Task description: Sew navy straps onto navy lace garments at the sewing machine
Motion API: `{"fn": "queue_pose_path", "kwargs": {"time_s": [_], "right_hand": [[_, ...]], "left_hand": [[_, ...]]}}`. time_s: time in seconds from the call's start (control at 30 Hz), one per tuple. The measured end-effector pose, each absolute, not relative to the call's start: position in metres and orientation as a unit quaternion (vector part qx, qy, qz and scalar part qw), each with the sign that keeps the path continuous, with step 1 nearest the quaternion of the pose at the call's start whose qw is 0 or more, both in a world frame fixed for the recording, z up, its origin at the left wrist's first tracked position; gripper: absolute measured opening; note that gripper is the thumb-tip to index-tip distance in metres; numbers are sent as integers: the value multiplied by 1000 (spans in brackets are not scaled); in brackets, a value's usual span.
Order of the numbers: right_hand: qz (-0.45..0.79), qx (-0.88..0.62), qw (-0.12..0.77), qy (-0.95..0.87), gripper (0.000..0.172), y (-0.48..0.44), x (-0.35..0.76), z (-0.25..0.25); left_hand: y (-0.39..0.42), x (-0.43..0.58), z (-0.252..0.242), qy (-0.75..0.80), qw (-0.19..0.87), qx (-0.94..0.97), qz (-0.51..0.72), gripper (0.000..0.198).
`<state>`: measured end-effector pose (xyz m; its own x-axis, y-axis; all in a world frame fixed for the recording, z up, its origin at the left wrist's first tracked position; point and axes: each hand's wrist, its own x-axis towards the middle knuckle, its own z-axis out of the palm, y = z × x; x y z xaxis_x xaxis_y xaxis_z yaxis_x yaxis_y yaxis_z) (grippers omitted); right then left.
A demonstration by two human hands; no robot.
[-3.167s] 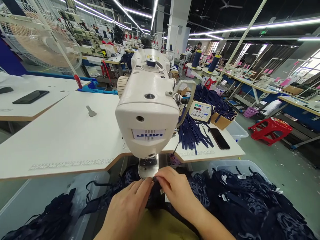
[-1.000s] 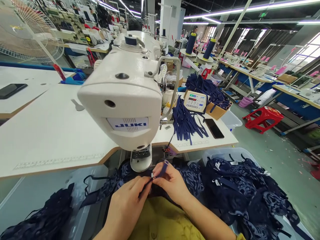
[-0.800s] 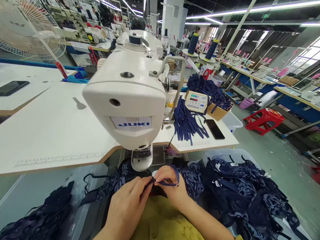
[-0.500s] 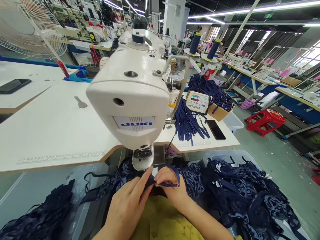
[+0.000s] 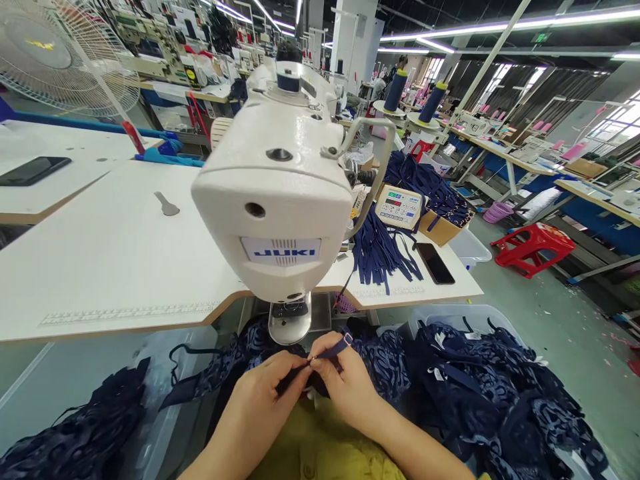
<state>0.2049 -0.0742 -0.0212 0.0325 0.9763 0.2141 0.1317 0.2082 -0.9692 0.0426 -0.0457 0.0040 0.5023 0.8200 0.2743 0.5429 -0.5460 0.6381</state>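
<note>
My left hand [image 5: 263,400] and my right hand [image 5: 343,383] meet just below the white JUKI sewing machine [image 5: 280,193]. Both pinch a narrow navy strap [image 5: 330,350] whose free end sticks up to the right. Under the hands lies a navy lace garment [image 5: 250,343], draped under the machine's foot [image 5: 290,320]. The fingers of both hands are closed on the strap, fingertips almost touching.
A plastic bin [image 5: 453,315] heaped with navy lace garments sits at my right, another pile [image 5: 85,433] at my left. On the white table [image 5: 115,260] lie a bundle of navy straps [image 5: 380,250], a control panel [image 5: 399,207], a phone [image 5: 434,263] and a cardboard box [image 5: 440,230]. A fan [image 5: 65,60] stands at far left.
The strap loop held by my right hand has been drawn in; its end now points up to the right. Both hands stay pinched together below the machine. The view shifted slightly.
</note>
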Motion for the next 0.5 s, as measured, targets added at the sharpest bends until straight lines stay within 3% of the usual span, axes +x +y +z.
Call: {"fn": "queue_pose_path", "kwargs": {"time_s": [0.17,0.23,0.37,0.5], "right_hand": [[444,-507,461,-578,5,-56,207,-4],[408,-515,451,-604,3,-45,206,1],[312,-538,439,-649,6,-28,201,4],[320,-543,450,-633,11,-23,197,0]], "left_hand": [[-31,30,15,412,282,830,248,20],[-22,23,18,423,217,840,262,23],[-7,13,14,402,-18,861,311,25],[-6,8,0,325,-69,887,322,35]]}}
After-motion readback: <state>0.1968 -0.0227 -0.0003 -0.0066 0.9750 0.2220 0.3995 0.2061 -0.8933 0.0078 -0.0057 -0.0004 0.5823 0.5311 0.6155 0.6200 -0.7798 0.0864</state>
